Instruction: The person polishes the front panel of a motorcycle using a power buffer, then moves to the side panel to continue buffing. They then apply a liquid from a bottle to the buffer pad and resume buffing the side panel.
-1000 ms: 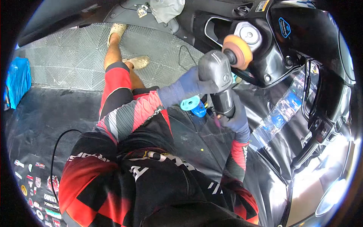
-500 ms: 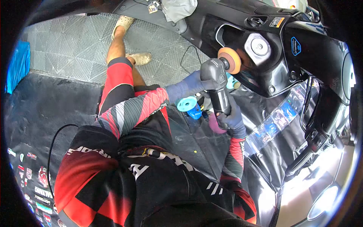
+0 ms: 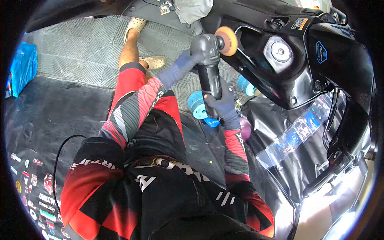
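Note:
A black handheld polisher (image 3: 209,78) with a round orange foam pad (image 3: 228,41) is held upright in front of me. My right hand (image 3: 223,102), in a dark blue glove, wraps round the lower part of its body. At the tool's head, my gloved left hand (image 3: 181,68) grips the left side, slightly blurred. The pad stands on edge beside the glossy black scooter panel (image 3: 256,64), overlapping its left end in this view. A silver round cap (image 3: 281,51) sits in that panel, right of the pad.
Light blue round pads or discs (image 3: 196,105) lie below the polisher, near a purple round object (image 3: 245,129). A clear plastic sheet (image 3: 294,138) rests on the black mat at right. A grey cloth (image 3: 193,10) lies on the scooter. A blue box (image 3: 24,68) stands far left.
Both hands have carried the polisher up and to the left, so the pad has shifted away from the silver cap. The view has shifted slightly too.

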{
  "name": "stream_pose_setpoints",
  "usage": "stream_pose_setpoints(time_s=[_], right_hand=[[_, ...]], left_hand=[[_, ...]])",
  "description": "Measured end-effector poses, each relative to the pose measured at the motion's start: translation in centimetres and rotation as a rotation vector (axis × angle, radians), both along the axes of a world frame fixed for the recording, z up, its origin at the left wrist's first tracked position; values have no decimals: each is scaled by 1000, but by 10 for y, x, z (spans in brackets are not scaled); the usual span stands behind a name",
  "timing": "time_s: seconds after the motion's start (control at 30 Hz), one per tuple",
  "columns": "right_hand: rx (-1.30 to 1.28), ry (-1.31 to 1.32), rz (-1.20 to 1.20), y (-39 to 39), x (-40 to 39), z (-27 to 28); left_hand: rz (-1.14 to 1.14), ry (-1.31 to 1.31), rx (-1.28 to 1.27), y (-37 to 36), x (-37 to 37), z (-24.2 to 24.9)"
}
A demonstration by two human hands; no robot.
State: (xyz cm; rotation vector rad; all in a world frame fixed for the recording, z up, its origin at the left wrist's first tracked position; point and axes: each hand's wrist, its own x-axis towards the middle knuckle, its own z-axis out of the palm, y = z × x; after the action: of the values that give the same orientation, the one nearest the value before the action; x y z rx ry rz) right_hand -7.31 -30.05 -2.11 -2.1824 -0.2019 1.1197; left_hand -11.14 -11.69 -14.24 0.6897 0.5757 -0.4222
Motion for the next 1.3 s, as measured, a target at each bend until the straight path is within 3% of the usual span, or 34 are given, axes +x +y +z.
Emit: stream_pose_setpoints(time_s=[0.13,0.27,0.33,0.4,0.43,0.5,0.6,0.63,0.73,0.8,1.1,1.3], right_hand=[[25,-33,-21,10,4,-7],[153,-7,-56,-20,7,13],[31,119,76,-50,11,29],[-48,109,106,-64,11,43],[-43,46,156,-72,11,46],[11,-81,236,-97,15,43],[-229,-19,242,-81,32,82],[-210,-152,324,-83,32,85],[-238,-99,331,-69,45,105],[-209,-282,421,-77,49,107],[-171,-315,495,-54,71,143],[-202,-281,471,-41,75,141]], left_hand=[[-10,-11,46,25,20,24],[-100,-74,121,2,23,58],[-7,-102,34,-21,7,69],[0,41,-155,-40,-13,69],[70,-99,-104,-51,-17,66],[9,-120,-164,-60,-9,63],[-26,-100,-343,-74,-5,61],[-10,-112,-362,-79,-8,57],[42,-217,-381,-79,-1,57],[189,-404,-431,-73,13,66],[271,-563,-592,-82,21,84],[225,-458,-558,-68,24,82]])
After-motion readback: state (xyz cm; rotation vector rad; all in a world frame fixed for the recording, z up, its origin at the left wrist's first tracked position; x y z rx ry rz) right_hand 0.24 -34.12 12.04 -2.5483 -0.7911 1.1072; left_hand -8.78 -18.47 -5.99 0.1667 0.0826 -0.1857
